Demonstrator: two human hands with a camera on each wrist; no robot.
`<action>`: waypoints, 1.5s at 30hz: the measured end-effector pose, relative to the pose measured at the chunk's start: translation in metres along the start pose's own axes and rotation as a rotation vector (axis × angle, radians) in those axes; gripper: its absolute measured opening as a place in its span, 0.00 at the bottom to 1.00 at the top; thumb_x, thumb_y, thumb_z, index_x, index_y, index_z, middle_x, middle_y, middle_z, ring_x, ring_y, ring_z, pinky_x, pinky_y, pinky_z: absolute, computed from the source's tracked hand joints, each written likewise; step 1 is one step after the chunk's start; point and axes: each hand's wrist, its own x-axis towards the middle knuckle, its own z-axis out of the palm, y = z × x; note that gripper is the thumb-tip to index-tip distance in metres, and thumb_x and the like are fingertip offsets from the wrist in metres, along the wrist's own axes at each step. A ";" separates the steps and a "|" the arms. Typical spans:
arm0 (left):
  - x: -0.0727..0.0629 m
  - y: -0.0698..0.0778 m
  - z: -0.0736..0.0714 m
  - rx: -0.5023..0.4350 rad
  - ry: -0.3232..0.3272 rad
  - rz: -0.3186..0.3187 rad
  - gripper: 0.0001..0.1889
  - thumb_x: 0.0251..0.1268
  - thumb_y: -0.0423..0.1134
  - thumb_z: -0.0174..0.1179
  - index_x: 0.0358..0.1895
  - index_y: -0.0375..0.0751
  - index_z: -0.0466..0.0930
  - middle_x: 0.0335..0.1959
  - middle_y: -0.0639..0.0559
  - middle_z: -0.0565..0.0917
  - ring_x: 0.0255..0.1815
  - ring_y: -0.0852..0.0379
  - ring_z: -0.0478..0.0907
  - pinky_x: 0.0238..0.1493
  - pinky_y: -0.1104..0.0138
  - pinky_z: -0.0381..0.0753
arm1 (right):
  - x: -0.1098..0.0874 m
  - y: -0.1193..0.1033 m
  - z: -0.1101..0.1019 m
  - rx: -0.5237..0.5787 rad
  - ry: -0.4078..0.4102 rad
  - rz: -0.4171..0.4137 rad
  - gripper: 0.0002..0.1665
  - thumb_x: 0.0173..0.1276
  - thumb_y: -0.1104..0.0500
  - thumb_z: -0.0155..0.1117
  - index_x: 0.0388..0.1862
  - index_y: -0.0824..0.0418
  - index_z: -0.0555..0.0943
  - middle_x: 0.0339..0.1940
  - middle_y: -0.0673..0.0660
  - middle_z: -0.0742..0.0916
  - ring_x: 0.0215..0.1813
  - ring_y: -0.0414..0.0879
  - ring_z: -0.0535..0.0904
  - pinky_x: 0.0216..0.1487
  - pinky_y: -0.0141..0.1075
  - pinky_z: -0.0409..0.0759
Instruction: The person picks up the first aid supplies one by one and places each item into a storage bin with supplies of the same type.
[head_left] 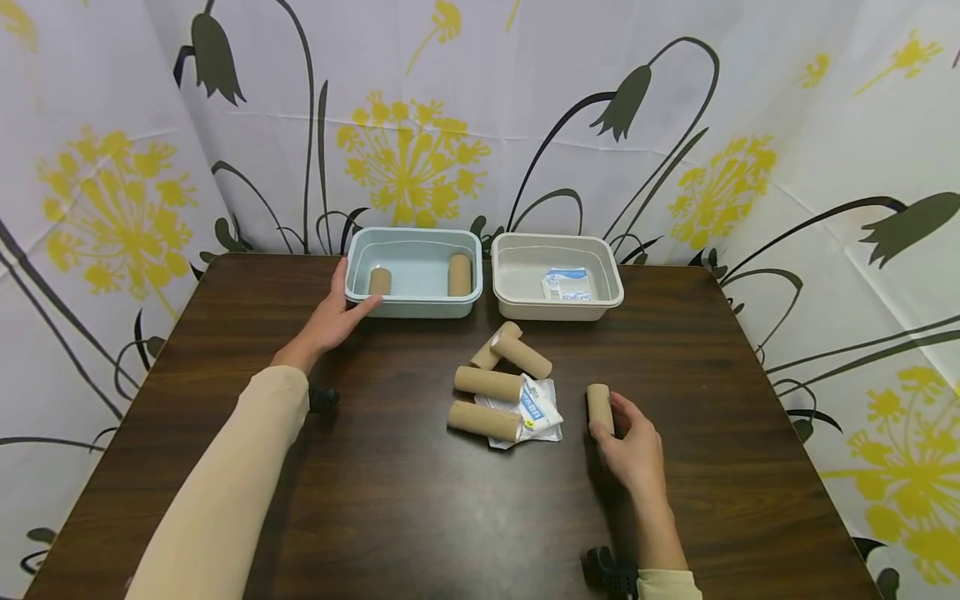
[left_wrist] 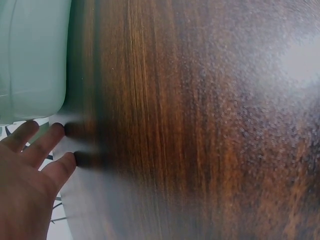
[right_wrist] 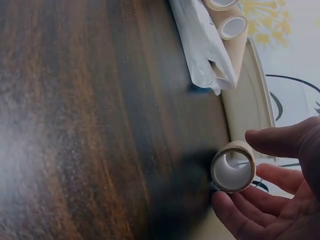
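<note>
My right hand (head_left: 633, 446) holds a hollow brown cardboard tube (head_left: 599, 408) between thumb and fingers, right of the pile. The right wrist view shows the end of this tube (right_wrist: 232, 172) with its pale inside. My left hand (head_left: 330, 321) is at the left end of a light blue bin (head_left: 423, 309), thumb by the front corner, fingers extended along the side. Two cardboard tubes stand in that bin: one on the left (head_left: 380, 282), one on the right (head_left: 460, 275). Several more tubes (head_left: 487, 383) lie mid-table, some over white-and-blue packets (head_left: 542, 408).
A cream bin (head_left: 558, 311) stands right of the blue one, with a white-and-blue packet (head_left: 567, 284) inside. Both sit at the far edge of the dark wooden table (head_left: 390, 500). Behind hangs a white curtain (head_left: 450, 67) with flower prints.
</note>
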 end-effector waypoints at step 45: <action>0.000 -0.002 0.000 -0.011 -0.002 -0.006 0.53 0.67 0.67 0.51 0.76 0.60 0.17 0.79 0.36 0.40 0.75 0.31 0.47 0.68 0.37 0.48 | 0.015 -0.005 -0.021 0.493 -0.053 0.216 0.29 0.66 0.63 0.68 0.65 0.66 0.74 0.56 0.68 0.81 0.37 0.36 0.83 0.41 0.36 0.83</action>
